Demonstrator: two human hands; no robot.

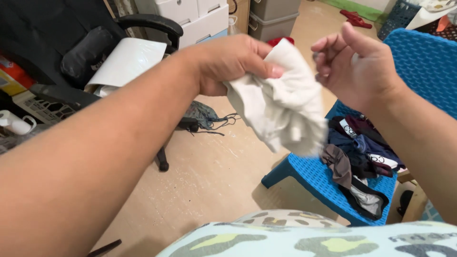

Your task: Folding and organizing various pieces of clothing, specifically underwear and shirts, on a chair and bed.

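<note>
My left hand grips a crumpled white cloth, which hangs down in front of me, its lower edge blurred. My right hand is just right of the cloth's top, fingers curled, thumb up, and appears apart from the fabric. Below the cloth stands a blue plastic chair with a pile of dark garments on its seat.
A black office chair with white paper on it stands at the left. A dark garment lies on the beige floor. White drawers and grey bins stand at the back. A blue basket is top right.
</note>
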